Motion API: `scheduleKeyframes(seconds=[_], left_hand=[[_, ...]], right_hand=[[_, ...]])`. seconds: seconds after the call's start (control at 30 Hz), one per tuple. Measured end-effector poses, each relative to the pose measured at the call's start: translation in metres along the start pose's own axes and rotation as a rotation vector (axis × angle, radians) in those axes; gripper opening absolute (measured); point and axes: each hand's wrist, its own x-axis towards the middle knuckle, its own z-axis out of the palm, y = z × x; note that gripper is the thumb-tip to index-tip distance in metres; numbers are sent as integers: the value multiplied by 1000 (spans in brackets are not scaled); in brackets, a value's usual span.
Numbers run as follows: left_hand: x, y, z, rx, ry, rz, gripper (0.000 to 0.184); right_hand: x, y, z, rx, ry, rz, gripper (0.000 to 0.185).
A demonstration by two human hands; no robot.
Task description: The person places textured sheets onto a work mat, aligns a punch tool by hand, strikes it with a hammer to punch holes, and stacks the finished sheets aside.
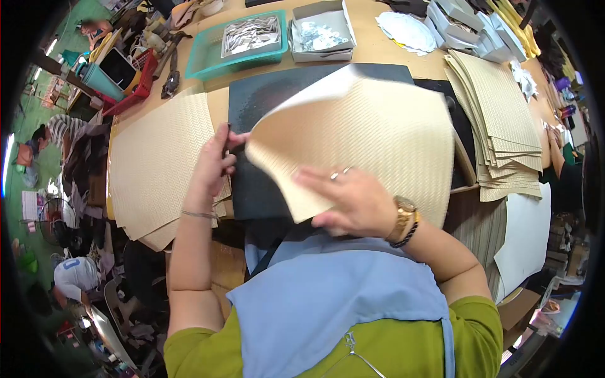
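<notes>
A large beige woven-textured sheet [378, 132] is lifted and curled above a dark board [252, 189], its pale underside showing at the top. My right hand [353, 198], with rings and a gold watch at the wrist, is closed on the sheet's lower left edge, thumb below and fingers on top. To the left of the sheet, my left hand [217, 157] is closed around a small dark tool that I cannot make out. Similar sheets [164, 164] lie on the left of the table.
Another stack of beige sheets [498, 113] is at the right. Along the back stand a teal tray [208, 47] holding small pieces and a grey box [322, 55]. A red basket [142, 88] is at the left. Other people sit farther off at both sides.
</notes>
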Motion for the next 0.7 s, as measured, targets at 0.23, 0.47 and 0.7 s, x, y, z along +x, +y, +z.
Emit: scheduleKeyframes(seconds=[0.23,0.47,0.7], left_hand=[[3,-22,19,254,61,243,26],[2,-22,-18,475,222,390,25],[-14,-21,-32,620,158,371,20]], right_hand=[[-54,55,-31,-142,303,208,44],[-154,113,-64,-667,462,801,43],[-174,132,-63,-561,481,916,41]])
